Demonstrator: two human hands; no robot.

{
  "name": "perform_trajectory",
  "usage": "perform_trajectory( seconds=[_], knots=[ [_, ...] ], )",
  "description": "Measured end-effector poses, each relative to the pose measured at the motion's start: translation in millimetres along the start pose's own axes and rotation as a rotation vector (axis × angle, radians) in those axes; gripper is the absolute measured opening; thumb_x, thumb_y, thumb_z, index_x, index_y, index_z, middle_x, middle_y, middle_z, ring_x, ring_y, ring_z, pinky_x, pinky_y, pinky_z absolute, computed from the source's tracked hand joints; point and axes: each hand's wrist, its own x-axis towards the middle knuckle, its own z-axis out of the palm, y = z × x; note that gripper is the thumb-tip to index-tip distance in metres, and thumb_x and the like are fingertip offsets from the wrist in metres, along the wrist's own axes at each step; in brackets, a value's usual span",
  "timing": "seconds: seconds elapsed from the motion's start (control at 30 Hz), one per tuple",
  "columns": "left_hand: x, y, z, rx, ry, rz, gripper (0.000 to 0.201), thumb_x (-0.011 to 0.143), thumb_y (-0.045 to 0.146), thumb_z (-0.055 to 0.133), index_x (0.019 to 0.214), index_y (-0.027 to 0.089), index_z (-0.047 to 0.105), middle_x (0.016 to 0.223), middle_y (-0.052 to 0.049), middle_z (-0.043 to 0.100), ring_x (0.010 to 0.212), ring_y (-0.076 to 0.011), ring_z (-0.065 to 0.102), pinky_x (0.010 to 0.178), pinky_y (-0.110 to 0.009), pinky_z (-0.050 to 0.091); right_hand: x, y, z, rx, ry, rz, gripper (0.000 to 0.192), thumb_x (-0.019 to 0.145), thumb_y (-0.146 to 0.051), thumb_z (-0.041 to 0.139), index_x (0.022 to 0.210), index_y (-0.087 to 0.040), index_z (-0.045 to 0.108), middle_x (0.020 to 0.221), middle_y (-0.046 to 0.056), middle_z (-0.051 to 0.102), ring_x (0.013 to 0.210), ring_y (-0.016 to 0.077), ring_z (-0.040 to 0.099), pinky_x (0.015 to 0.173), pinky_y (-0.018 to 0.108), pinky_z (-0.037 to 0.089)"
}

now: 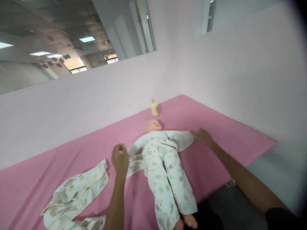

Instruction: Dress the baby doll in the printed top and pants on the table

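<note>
A baby doll [153,126] lies on its back on a pink padded surface [93,148], head away from me and feet toward me. It wears a white wrap top [157,135] and white printed trousers [155,172]. The top's sleeves spread out to both sides. My right hand [203,136] pinches the end of the sleeve [182,139] on the right. On the left, my left hand [120,158] is closed beside the end of the other sleeve [137,144]; what its fingers hold is hidden. A loose white flap of cloth [135,166] lies beneath that sleeve.
A printed white baby garment [76,195] lies crumpled at left, partly behind my left forearm. Beyond the doll's head stands a cream pump bottle [155,108] near the wall [96,102]. A mirror [72,35] hangs above. The surface's edge is at lower right.
</note>
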Motion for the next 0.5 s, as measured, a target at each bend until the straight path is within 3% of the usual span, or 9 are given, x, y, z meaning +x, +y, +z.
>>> perform_trajectory(
  seconds=[0.1,0.2,0.33,0.5],
  knots=[
    [-10.7,72.9,41.8,-0.039,-0.277,0.424,0.033,0.097,0.030,0.034,0.121,0.021,0.054,0.127,-0.007,0.060,0.119,-0.0183,0.055,0.103,-0.028,0.041,5.9,13.0,10.5,0.056,-0.083,-0.006,0.049,0.094,-0.057,0.036,0.082,-0.016,0.059,0.080,0.012,0.065,0.073,0.0218,0.061,0.063,0.031,0.043],
    [-12.1,121.4,81.2,0.155,-0.591,0.734,0.035,0.098,0.025,0.035,0.124,0.017,0.057,0.131,-0.011,0.059,0.127,-0.0201,0.050,0.110,-0.031,0.034,5.7,5.7,19.6,0.057,-0.040,-0.030,0.036,0.096,-0.044,0.035,0.085,-0.017,0.058,0.085,0.010,0.065,0.076,0.0207,0.061,0.063,0.029,0.040],
    [-3.7,138.8,105.4,0.332,-0.735,0.800,0.032,0.095,0.021,0.041,0.120,0.015,0.060,0.124,-0.014,0.063,0.123,-0.0259,0.054,0.105,-0.036,0.038,4.4,2.0,20.6,0.056,-0.003,-0.066,0.024,0.094,-0.032,0.040,0.086,-0.018,0.057,0.085,0.009,0.064,0.081,0.0216,0.060,0.070,0.031,0.040],
    [-0.7,134.0,105.7,0.371,-0.761,0.789,0.032,0.096,0.022,0.037,0.117,0.016,0.061,0.123,-0.013,0.064,0.121,-0.0261,0.056,0.100,-0.035,0.040,12.3,-0.7,21.1,0.148,0.081,0.010,0.030,0.089,-0.044,0.047,0.091,-0.016,0.056,0.092,0.013,0.063,0.081,0.0231,0.060,0.067,0.032,0.042]
  ],
)
